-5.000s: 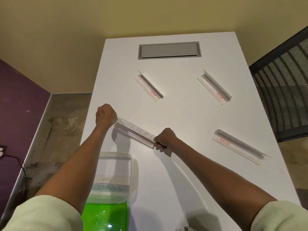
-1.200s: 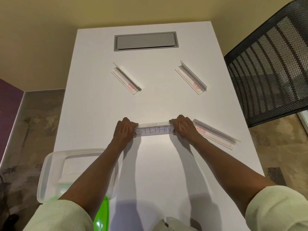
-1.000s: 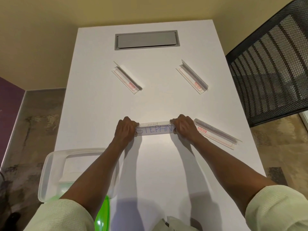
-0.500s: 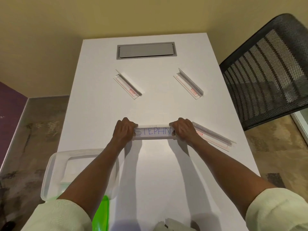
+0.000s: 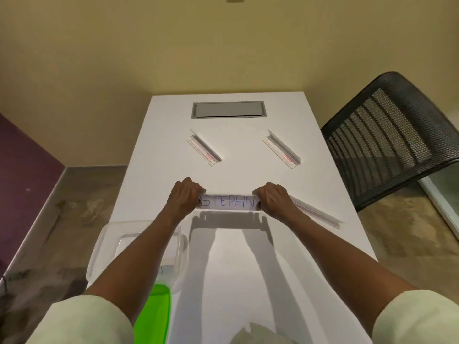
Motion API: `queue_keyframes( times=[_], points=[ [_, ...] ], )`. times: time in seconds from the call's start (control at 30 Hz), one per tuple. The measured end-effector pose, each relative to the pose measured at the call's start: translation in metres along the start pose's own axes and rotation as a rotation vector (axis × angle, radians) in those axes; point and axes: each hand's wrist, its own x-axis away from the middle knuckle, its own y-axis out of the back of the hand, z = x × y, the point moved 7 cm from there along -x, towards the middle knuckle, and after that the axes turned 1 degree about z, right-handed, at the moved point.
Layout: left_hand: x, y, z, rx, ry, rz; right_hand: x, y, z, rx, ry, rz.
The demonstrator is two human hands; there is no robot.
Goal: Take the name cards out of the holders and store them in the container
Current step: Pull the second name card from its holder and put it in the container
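Since half a second ago, both hands have lifted the name card (image 5: 228, 201) clear of the worktop (image 5: 248, 256); its shadow now falls below it. I see my left hand (image 5: 185, 198) and right hand (image 5: 270, 200) at either end, fingers curled tight around the card's edges, forearms stretched straight forward, sleeves pushed back. It reads STEPHN, lettering facing me. Whether a clear holder still wraps the card I can't quite tell from the blur. An empty holder (image 5: 315, 215) lies just right of my right hand, two more holders (image 5: 205, 150) (image 5: 282, 149) farther back. The clear container (image 5: 106, 247) sits under my left forearm, at the worktop's left edge.
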Motion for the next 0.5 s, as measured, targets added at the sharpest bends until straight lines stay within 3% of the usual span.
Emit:
queue_keyframes(
  times=[0.13, 0.5],
  points=[
    [0.014, 0.004, 0.022, 0.069, 0.137, 0.053, 0.005, 0.014, 0.018, 0.034, 0.010, 0.007],
    [0.076, 0.033, 0.066, 0.117, 0.278, 0.033, 0.013, 0.047, 0.091, -0.019, 0.049, 0.020]
  ],
)
